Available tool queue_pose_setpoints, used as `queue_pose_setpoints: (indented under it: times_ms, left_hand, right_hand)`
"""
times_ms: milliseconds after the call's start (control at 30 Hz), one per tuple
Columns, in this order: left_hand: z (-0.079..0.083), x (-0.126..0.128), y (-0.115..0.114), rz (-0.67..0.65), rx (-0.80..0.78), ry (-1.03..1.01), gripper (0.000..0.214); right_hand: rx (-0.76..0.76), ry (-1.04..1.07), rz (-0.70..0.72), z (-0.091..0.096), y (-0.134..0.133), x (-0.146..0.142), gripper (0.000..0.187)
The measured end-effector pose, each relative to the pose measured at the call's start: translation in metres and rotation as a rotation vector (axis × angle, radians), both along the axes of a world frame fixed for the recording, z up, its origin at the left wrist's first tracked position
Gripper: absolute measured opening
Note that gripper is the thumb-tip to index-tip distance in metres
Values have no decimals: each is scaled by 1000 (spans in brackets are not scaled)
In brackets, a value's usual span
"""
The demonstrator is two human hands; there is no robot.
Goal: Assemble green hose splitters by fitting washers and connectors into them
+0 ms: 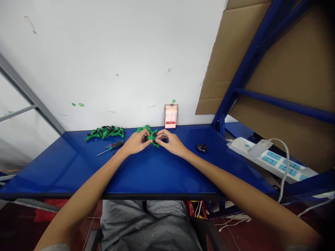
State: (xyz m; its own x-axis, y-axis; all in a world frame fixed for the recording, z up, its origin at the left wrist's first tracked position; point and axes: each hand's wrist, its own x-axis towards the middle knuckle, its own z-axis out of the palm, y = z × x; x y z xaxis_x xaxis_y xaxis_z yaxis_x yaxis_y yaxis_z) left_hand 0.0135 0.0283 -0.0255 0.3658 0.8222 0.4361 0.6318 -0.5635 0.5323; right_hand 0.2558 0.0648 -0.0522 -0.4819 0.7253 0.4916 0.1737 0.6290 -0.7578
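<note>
The left hand (134, 143) and right hand (170, 143) had their fingers closed narrowly on a green fitting (151, 135), apparently working at its dark centre, mid-table, though the view was small. A screwdriver (116, 144) and more fittings (104, 132) lay left on the blue table (65, 167).
</note>
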Motion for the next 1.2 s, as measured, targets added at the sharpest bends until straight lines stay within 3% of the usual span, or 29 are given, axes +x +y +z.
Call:
queue_pose_setpoints:
  times_ms: [300, 467, 667, 800, 867, 1033, 1200]
  left_hand:
    - [6, 0, -3, 34, -129, 206, 25]
    - [7, 1, -3, 43, -124, 270, 24]
    - [3, -2, 0, 89, -137, 336, 27]
    - [1, -2, 2, 83, -133, 349, 28]
    - [2, -2, 1, 87, -132, 361, 28]
    - [7, 1, -2, 99, -141, 382, 27]
    - [7, 0, -2, 95, -154, 375, 28]
  right_hand:
    - [31, -100, -5, 2, -1, 2, 17]
    - [119, -164, -89, 5, 6, 8, 14]
    - [390, -322, -330, 33, 56, 37, 28]
    - [463, -427, -331, 52, 91, 51, 48]
    - [455, -447, -358, 56, 101, 51, 45]
    - [460, -436, -388, 63, 110, 47, 41]
    - [532, -226, -399, 75, 105, 52, 40]
